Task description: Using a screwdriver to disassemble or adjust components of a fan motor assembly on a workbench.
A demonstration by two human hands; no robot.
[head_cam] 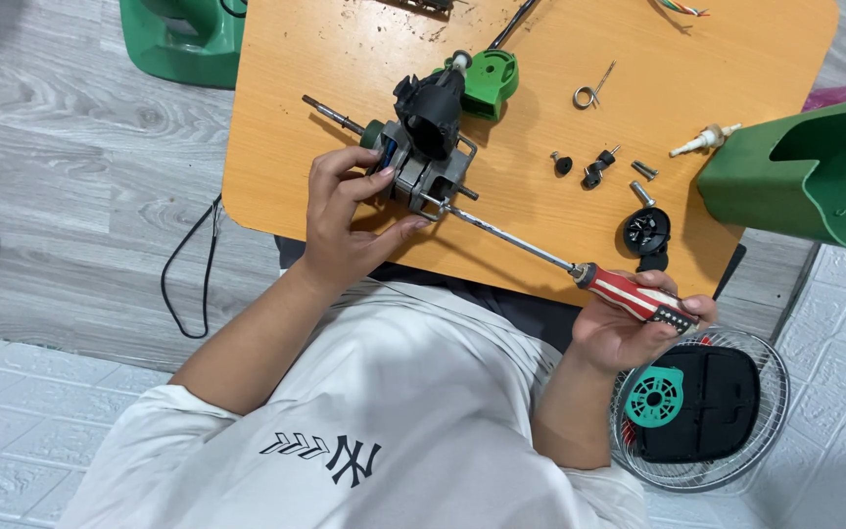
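We are steadying a small electric motor [421,157] on the orange wooden table [697,69] with our left hand [345,220], fingers wrapping the metal core near the table's front edge while the thumb is pressing underneath. The motor's shaft is sticking out toward the upper left, and a black plastic housing is sitting on top of it. Our right hand [629,323] is gripping the red-and-white handle of a long screwdriver [580,269], closed firmly around it just off the table's front edge; the thin blade is running up and left so that its tip is meeting the motor's lower right corner. The two hands are working well apart, joined only by the tool. Just behind the motor a green plastic part [490,80] is lying on the table. To the right, several loose screws [599,168] and a wire spring [589,93] are lying scattered, with a round black cap [646,232] resting near the table's edge. A large green casing [805,181] is sitting at the table's right end, and a wire fan grille [702,407] holding a black piece and a teal disc is lying on the floor beside our right arm.
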